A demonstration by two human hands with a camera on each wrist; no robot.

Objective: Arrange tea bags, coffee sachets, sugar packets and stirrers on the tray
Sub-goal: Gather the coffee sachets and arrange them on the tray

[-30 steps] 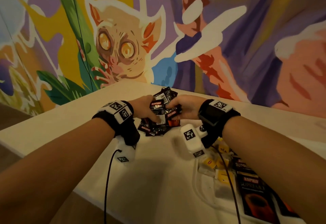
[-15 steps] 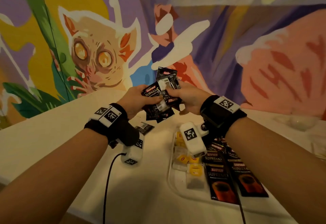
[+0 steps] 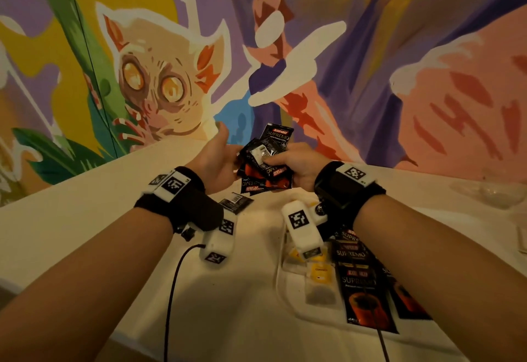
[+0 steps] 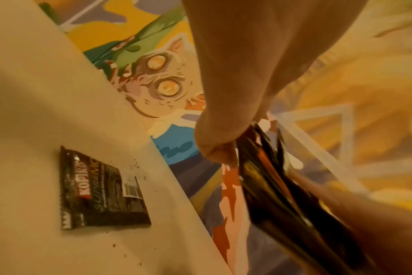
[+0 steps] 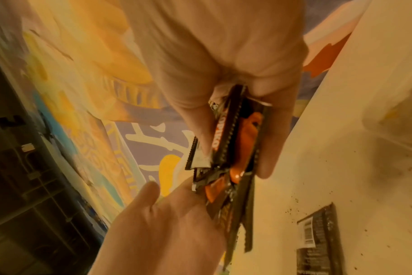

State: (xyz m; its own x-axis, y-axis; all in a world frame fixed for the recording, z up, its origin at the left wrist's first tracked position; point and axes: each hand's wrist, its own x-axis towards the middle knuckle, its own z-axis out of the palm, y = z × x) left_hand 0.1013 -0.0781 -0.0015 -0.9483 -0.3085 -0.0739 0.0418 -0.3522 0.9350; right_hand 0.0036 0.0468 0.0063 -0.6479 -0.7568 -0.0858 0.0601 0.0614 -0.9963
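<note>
Left hand point(image 3: 216, 162), at centre frame, has an open grip, fingers straight and thumb up, its palm against the bunch of coffee sachets point(image 3: 266, 162). Right hand point(image 3: 296, 167) just beside it pinches that bunch, thumb on top, fingers beneath; at least four sachets fan out, exact count unclear. One loose sachet point(image 3: 235, 202) lies flat on the tabletop point(image 3: 85, 219) below the hands. At lower right, the tray point(image 3: 281, 284) holds at least three coffee sachets and several yellow-tagged tea bags point(image 3: 319, 273).
</note>
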